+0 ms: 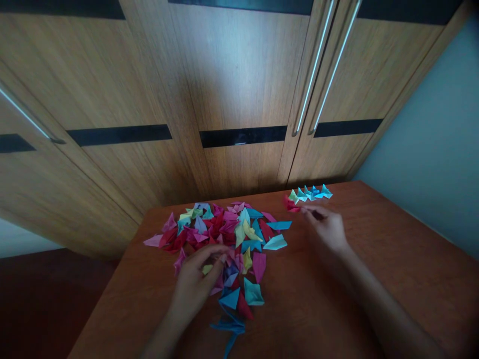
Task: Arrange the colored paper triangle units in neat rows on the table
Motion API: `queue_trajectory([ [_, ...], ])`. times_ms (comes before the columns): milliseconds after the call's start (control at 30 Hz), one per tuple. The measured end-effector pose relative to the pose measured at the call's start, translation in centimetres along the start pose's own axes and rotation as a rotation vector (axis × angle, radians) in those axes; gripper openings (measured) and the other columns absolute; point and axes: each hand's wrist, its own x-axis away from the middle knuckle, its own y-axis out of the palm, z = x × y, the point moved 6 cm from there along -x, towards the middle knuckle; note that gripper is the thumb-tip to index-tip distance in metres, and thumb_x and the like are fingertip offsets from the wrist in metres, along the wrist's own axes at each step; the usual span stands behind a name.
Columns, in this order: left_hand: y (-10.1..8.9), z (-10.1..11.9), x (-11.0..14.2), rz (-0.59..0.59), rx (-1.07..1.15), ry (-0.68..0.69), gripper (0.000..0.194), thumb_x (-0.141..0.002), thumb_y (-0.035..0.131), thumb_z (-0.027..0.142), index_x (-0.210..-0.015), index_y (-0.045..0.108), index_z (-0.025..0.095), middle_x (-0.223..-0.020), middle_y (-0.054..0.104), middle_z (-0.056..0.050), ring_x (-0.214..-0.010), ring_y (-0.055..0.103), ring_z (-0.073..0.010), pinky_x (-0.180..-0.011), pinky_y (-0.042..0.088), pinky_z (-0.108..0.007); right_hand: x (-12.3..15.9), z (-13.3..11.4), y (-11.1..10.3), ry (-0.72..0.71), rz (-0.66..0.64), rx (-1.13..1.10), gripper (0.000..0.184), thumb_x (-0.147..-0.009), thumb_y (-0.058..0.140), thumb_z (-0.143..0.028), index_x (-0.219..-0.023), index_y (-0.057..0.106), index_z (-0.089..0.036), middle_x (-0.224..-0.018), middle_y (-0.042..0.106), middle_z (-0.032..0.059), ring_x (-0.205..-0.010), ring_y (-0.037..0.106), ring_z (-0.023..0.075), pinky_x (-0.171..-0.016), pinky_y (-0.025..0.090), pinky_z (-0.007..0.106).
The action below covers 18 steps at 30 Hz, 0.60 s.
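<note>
My right hand [325, 228] pinches a red origami piece [292, 204] between thumb and fingertips, at the near left end of a short row of folded papers. That row holds a pale green piece [294, 196] and several light blue ones [316, 192], standing with points up. Over the near part of a loose pile of colourful origami [220, 227], my left hand [198, 276] has its thumb and index finger drawn together by pink paper. Whether it grips a piece is hard to make out. Just right of it lie a purple piece [230, 273] and a blue piece [230, 299].
The brown wooden table [299, 304] carries everything. A dark blue origami crane [230, 326] with thin points lies near the front. Wooden cabinet doors [239, 75] with long metal handles [314, 70] rise behind the table, and a pale wall [430, 149] stands on the right.
</note>
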Motion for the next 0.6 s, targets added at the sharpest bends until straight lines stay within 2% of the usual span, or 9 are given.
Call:
queue_trajectory([
  [167,-0.6,-0.6,0.3,0.016,-0.016,-0.026,0.02,-0.088,0.056,0.033,-0.1,0.068,0.025,-0.097,0.074,-0.003,-0.085,0.07,-0.0191,-0.075,0.056,-0.029,-6.4,9.4,-7.0,0.131,0.269,0.369,0.042,-0.082,0.052,-0.046,-0.095,0.074,-0.013,-0.081,0.073,0.0114,-0.075,0.068,0.0238,-0.069,0.049,0.032],
  [233,-0.6,-0.4,0.3,0.005,-0.041,-0.009,0.018,-0.088,0.056,0.033,-0.099,0.069,0.026,-0.096,0.074,-0.001,-0.084,0.069,-0.0182,-0.075,0.055,-0.028,-8.2,12.5,-8.6,0.234,0.287,0.543,0.038,-0.08,0.054,-0.043,-0.095,0.074,-0.014,-0.084,0.073,0.013,-0.08,0.067,0.027,-0.07,0.048,0.034],
  [367,-0.6,0.1,0.2,0.007,-0.078,0.014,0.017,-0.087,0.057,0.032,-0.096,0.07,0.027,-0.093,0.074,-0.001,-0.082,0.069,-0.0178,-0.073,0.055,-0.026,-9.8,17.0,-9.1,0.404,0.225,0.69,0.035,-0.077,0.059,-0.041,-0.095,0.076,-0.016,-0.089,0.072,0.0175,-0.081,0.066,0.0303,-0.069,0.047,0.039],
  [500,-0.8,0.2,0.1,0.021,-0.087,0.01,0.017,-0.086,0.057,0.034,-0.093,0.071,0.026,-0.09,0.074,-0.001,-0.078,0.07,-0.0184,-0.07,0.055,-0.026,-9.9,19.1,-8.3,0.432,0.221,0.684,0.033,-0.072,0.063,-0.04,-0.089,0.077,-0.015,-0.082,0.07,0.0207,-0.073,0.065,0.0307,-0.062,0.047,0.04],
  [600,-0.9,0.2,0.0,0.018,-0.09,0.013,0.018,-0.086,0.057,0.034,-0.092,0.071,0.026,-0.088,0.074,-0.002,-0.077,0.07,-0.0187,-0.07,0.056,-0.026,-9.7,19.7,-8.2,0.394,0.249,0.652,0.031,-0.068,0.065,-0.038,-0.083,0.078,-0.015,-0.074,0.069,0.0209,-0.067,0.063,0.0305,-0.059,0.045,0.039],
])
